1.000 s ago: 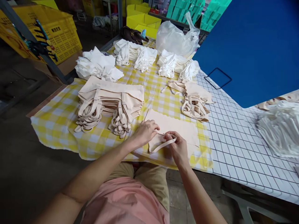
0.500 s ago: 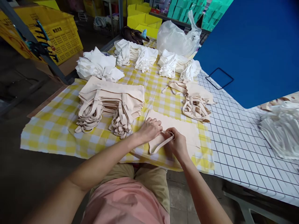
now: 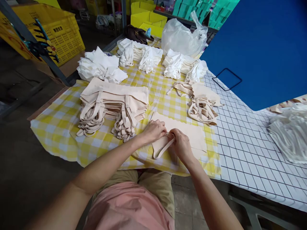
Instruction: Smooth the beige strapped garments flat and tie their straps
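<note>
My right hand (image 3: 182, 143) is closed, thumb and fingers pinched on a narrow beige strap (image 3: 165, 148). My left hand (image 3: 154, 130) lies just left of it, fingers curled down at the fabric; whether they pinch or merely press, I cannot tell. The strap loops toward me over the beige garment (image 3: 189, 131), which lies flat beneath both hands near the table's near edge, probably spread so that the strap's join is easy to reach. I judge the left hand to be steadying the cloth against the right hand's pull.

Left of the garment stands a beige stack (image 3: 115, 90), its straps hanging in two bunches toward me, perhaps to prevent tangling. A loose beige pile (image 3: 203, 99) lies beyond the garment's far right side. The checked cloth (image 3: 62, 143) shows bare between stack and pile, giving my hands room on the far side; on the near side its edge falls close to my lap. Farther off sit two white stacks (image 3: 151, 54).
</note>
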Motion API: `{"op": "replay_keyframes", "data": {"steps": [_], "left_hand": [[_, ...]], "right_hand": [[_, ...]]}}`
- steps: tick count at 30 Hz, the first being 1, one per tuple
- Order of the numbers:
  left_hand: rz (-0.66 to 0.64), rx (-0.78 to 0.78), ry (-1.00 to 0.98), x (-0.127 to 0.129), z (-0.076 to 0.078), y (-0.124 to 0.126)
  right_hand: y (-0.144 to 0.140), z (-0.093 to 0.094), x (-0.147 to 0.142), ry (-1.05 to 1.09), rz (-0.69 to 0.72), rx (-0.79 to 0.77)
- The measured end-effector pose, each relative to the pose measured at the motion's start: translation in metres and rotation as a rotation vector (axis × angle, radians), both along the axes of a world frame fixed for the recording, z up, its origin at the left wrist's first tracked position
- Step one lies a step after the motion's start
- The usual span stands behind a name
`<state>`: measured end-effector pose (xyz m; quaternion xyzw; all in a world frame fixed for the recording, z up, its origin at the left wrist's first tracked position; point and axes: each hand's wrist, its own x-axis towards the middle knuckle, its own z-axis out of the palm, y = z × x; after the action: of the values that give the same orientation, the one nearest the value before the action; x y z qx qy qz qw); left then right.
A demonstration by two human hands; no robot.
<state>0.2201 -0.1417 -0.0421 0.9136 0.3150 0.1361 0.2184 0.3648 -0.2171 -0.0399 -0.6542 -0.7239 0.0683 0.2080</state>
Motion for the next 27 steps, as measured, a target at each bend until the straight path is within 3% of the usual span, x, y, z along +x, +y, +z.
{"op": "replay_keyframes", "data": {"steps": [8,15,18,21,27], "left_hand": [[-0.008,0.049,0.035,0.002,-0.001,0.000],[0.000,0.038,-0.015,-0.001,-0.004,-0.003],[-0.020,0.030,-0.044,-0.006,-0.003,-0.006],[-0.047,0.030,-0.057,-0.011,-0.003,-0.010],[-0.022,-0.026,-0.104,-0.012,-0.007,-0.011]], "right_hand": [[0.005,-0.001,-0.009,0.082,0.016,0.038],[-0.015,0.009,-0.013,0.598,-0.207,-0.051],[-0.027,0.017,-0.014,0.757,-0.083,-0.140],[-0.032,0.022,-0.014,0.672,0.091,-0.218],[-0.030,0.013,-0.005,0.317,-0.049,-0.127]]}}
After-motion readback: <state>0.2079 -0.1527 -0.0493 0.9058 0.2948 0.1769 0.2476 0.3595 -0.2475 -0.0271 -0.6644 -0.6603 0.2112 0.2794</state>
